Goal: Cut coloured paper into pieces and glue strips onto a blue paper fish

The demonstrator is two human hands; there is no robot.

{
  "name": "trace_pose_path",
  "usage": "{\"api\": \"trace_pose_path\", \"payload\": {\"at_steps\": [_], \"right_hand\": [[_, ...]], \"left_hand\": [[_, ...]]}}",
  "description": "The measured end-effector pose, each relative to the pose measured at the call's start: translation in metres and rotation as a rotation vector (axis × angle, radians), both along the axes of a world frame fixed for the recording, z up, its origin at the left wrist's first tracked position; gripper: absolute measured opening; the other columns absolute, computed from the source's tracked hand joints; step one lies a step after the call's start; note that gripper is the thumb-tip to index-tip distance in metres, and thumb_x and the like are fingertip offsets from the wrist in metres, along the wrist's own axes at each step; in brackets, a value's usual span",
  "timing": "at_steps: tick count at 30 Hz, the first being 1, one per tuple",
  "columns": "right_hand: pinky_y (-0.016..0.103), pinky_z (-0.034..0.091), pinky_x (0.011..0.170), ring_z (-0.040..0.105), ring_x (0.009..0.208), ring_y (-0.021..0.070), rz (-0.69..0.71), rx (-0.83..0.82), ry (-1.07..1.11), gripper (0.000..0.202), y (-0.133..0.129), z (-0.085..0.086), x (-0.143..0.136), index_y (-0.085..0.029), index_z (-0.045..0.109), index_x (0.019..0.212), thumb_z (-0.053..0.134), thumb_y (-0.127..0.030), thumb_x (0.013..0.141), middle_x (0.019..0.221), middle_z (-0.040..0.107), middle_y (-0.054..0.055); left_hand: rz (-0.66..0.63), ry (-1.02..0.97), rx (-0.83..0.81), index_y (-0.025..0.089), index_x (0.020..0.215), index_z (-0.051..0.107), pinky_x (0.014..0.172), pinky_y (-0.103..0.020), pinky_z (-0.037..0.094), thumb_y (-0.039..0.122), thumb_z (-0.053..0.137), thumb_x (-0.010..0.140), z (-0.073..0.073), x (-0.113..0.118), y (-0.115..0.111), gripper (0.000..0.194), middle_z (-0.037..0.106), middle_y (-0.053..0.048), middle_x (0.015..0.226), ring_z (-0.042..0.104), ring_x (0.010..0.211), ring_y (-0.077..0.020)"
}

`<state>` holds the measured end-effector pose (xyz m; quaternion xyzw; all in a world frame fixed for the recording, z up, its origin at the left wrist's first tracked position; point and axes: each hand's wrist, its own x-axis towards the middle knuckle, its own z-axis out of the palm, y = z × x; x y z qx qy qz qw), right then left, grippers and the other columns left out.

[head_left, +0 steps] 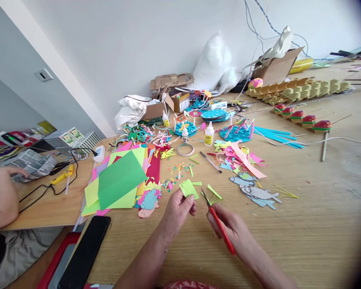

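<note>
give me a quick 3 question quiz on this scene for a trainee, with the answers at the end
1. Which hand holds the scissors?

2. True or false: the big white bottle stands upright on the table.

3. What colour is the small piece of paper in the left hand?
a) dark red
b) light green
c) blue

Key: 1. The right hand. 2. True. 3. b
</note>
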<state>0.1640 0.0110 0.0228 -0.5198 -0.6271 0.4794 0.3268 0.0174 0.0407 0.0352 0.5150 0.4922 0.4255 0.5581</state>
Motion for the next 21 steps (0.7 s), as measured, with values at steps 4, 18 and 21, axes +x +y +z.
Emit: {"api": "trace_pose_path", "payload": {"at_steps": [4, 18, 21], "right_hand": [[0.022, 0.028, 0.046, 0.036, 0.049, 0.0105, 0.038, 0.03, -0.136, 0.03, -0.0091, 0.0017, -0.0009, -0.02, 0.038, 0.056, 0.039, -0.04, 0.078, 0.05, 0.039, -0.005], [0.02, 0.029, 0.046, 0.036, 0.051, 0.0107, 0.02, 0.071, -0.084, 0.03, -0.0056, -0.0037, -0.0028, -0.018, 0.043, 0.058, 0.041, -0.04, 0.079, 0.052, 0.04, -0.004], [0.02, 0.029, 0.047, 0.036, 0.052, 0.0107, 0.023, 0.088, -0.098, 0.031, -0.005, -0.0061, -0.0025, -0.018, 0.043, 0.058, 0.038, -0.039, 0.08, 0.053, 0.04, -0.004]], "left_hand": [[0.014, -0.067, -0.006, 0.013, 0.071, 0.049, 0.048, -0.021, 0.044, 0.033, 0.051, 0.074, 0.0026, 0.001, 0.0006, 0.021, 0.05, 0.001, 0.057, 0.048, 0.049, -0.008], [-0.038, -0.218, -0.099, 0.012, 0.082, 0.051, 0.05, -0.022, 0.047, 0.031, 0.054, 0.071, 0.0061, 0.0089, -0.0061, 0.022, 0.053, -0.001, 0.065, 0.052, 0.054, -0.0095], [-0.043, -0.227, -0.102, 0.012, 0.082, 0.051, 0.049, -0.022, 0.046, 0.031, 0.054, 0.072, 0.0039, 0.0091, -0.0057, 0.022, 0.053, -0.001, 0.066, 0.053, 0.054, -0.0097]]}}
